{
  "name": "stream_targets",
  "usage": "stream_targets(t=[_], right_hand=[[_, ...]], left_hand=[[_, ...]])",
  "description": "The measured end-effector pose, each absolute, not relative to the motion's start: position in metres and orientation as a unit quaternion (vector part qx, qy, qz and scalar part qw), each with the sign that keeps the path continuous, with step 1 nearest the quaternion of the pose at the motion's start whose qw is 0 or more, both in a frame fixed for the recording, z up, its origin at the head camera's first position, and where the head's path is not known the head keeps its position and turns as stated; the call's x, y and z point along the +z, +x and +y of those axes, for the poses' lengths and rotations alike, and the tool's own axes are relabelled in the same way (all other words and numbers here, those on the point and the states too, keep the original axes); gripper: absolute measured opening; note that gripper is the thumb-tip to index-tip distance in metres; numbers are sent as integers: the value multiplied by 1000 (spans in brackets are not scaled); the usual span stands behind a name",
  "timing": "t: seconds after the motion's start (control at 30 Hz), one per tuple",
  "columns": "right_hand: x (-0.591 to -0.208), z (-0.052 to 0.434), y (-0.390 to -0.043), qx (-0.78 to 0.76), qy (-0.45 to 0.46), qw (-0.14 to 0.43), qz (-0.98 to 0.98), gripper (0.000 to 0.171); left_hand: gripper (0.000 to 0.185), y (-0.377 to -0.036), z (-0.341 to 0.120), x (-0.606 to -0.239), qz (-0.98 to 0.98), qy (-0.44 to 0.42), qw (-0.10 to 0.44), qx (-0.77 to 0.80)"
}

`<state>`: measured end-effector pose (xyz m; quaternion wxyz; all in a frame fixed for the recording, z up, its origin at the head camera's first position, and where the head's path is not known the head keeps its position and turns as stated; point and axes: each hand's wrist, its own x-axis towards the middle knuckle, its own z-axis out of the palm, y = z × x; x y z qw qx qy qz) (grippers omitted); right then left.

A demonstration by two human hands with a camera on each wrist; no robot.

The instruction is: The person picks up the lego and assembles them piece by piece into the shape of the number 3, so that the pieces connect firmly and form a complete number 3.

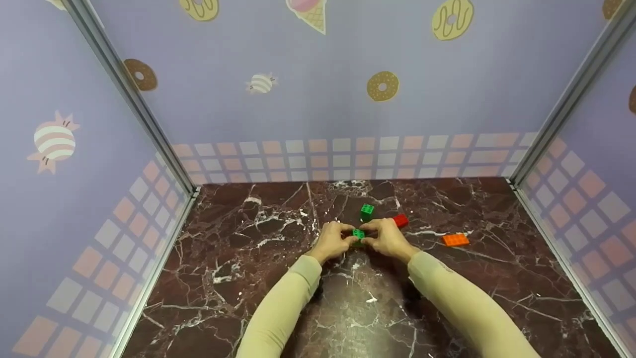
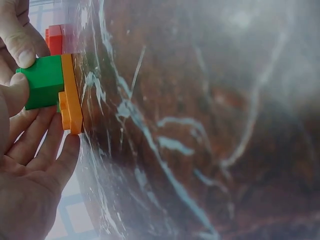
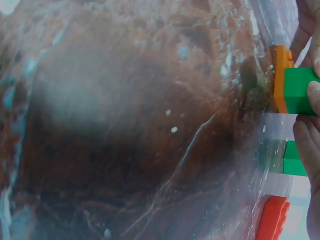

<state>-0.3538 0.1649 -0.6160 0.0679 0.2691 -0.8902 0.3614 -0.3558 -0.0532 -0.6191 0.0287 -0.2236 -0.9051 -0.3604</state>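
Between my two hands is a green toy building brick (image 1: 358, 233), standing on a flat orange brick (image 2: 72, 95) with studs. My left hand (image 1: 333, 241) comes at it from the left. In the left wrist view its thumb presses the green brick's side, and the other fingers reach past the orange brick's edge. From the right, my right hand (image 1: 387, 237) pinches the same green brick, thumb in front. The orange brick's underside is at the table surface, and one end of it juts out beyond the green brick.
Just behind the hands stands another green brick (image 1: 367, 212). A red brick (image 1: 400, 221) lies by the right hand's knuckles, partly covered by it. Farther right is a second flat orange brick (image 1: 455, 239). Patterned walls (image 1: 318, 109) enclose the dark marbled table (image 1: 238, 258).
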Motion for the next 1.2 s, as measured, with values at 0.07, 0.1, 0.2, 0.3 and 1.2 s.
stream_targets(t=[0.07, 0.1, 0.2, 0.3, 1.2], right_hand=[[-615, 164, -354, 361, 267, 65, -891, 29], [-614, 164, -354, 361, 265, 61, -892, 29], [-612, 164, -353, 358, 263, 54, -894, 30], [-611, 166, -353, 363, 264, 47, -892, 32], [-597, 224, -365, 422, 158, 53, -891, 38]], left_hand=[[19, -356, -53, -619, -905, -220, 31, -362], [19, -356, -53, -619, -906, -217, 31, -362], [21, -356, -53, -619, -907, -212, 28, -363], [22, -355, -53, -617, -905, -210, 25, -368], [35, -355, -52, -618, -906, -167, -2, -390]])
